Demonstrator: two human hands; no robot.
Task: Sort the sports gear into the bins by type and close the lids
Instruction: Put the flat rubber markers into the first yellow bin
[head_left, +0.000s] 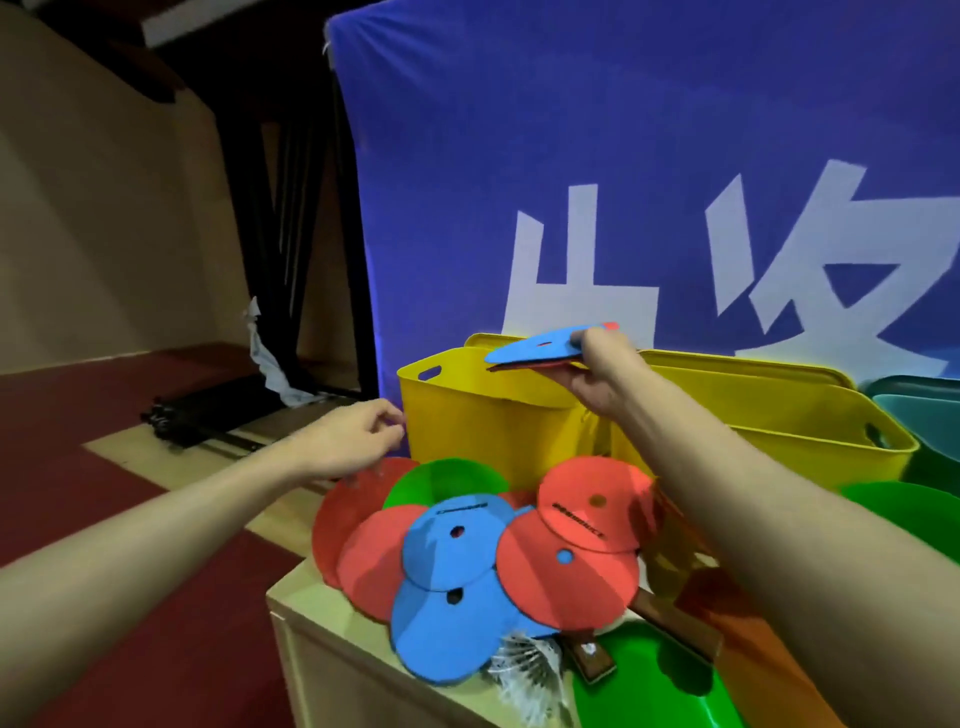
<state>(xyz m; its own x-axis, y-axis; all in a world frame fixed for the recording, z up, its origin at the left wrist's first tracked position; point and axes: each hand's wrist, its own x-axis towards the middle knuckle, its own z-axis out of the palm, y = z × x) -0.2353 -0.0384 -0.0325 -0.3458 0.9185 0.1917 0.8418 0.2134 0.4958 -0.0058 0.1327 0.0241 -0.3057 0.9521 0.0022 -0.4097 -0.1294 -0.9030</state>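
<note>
My right hand (597, 374) fingers (582, 340) pinch a small stack of flat discs (540, 349), blue on top, red under, held over the open yellow bin (483, 415) at frame center. Left hand (348, 441) fingers loosely curled, holding nothing, just left of the bin. Remaining red, blue and green discs (467, 545) piled on the wooden surface (311, 613), lower center.

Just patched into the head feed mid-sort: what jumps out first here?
A bright heap of red, blue and green flat discs covers the wooden table's near corner. Above it, the right hand holds a few stacked discs over the open yellow bin. A big blue banner with white characters fills the background.
</note>
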